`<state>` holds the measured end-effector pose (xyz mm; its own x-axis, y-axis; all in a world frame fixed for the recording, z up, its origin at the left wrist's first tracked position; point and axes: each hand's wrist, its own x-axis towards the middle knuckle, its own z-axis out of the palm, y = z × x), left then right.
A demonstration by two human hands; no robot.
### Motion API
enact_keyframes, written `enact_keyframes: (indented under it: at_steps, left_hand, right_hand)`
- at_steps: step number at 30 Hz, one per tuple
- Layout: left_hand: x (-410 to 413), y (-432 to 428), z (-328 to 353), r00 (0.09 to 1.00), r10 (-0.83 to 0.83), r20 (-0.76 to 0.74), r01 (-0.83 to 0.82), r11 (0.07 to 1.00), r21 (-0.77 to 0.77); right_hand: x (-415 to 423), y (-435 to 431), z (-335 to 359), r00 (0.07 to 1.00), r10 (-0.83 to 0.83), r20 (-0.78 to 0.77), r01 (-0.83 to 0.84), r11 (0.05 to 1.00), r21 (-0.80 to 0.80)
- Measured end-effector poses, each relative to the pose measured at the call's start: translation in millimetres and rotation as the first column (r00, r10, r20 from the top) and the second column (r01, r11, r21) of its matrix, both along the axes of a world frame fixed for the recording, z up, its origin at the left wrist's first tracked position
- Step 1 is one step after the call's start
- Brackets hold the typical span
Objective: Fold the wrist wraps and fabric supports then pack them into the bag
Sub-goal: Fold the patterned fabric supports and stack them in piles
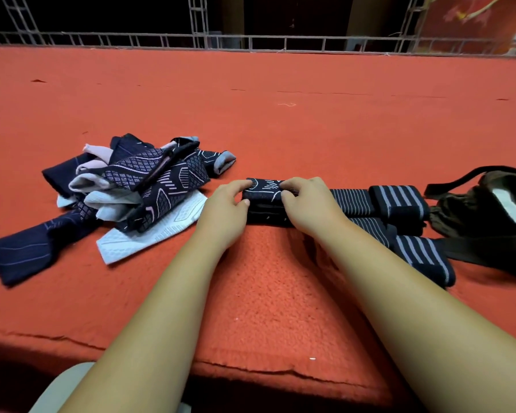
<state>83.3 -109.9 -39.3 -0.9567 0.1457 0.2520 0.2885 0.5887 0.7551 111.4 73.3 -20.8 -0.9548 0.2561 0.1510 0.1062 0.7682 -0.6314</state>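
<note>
A folded dark patterned fabric support (264,193) sits on top of a small stack in the middle of the red surface. My left hand (225,208) grips its left end and my right hand (307,205) grips its right end, fingers curled over the top. To the right lie folded dark wrist wraps with grey stripes (398,201), several of them side by side. An open olive-brown bag (483,204) with a black strap lies at the far right. A loose pile of unfolded dark and white supports (137,186) lies to the left.
A red blanket (280,114) covers the work surface, with its front edge near my arms. A metal grille railing (251,43) runs along the far side. A dark strap (489,254) from the bag trails toward the front right.
</note>
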Motion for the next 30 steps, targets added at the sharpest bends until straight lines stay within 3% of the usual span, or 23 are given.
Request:
enact_keyframes:
  at_steps: [6,14,20,24,30]
  left_hand:
    - [21,-15,20,0.994,0.093,0.051,-0.101,0.98,0.172]
    - [33,-55,42,0.99,0.099,0.101,-0.118,0.973,0.199]
    - [35,-91,57,0.981,0.195,0.005,-0.195,0.979,0.053]
    - [22,-114,66,0.951,0.286,-0.121,-0.3,0.946,-0.123]
    - [14,-140,66,0.874,0.378,-0.307,-0.485,0.73,-0.481]
  right_hand:
    - [19,-6,21,0.995,-0.014,-0.095,0.01,0.999,-0.037]
    - [33,-44,50,0.993,0.034,-0.111,-0.038,0.999,-0.035]
    - [39,-85,51,0.978,0.197,-0.071,-0.197,0.98,0.009]
    - [38,-109,50,0.957,0.285,-0.056,-0.284,0.958,0.031]
    - [31,-128,51,0.931,0.363,-0.037,-0.363,0.932,0.013]
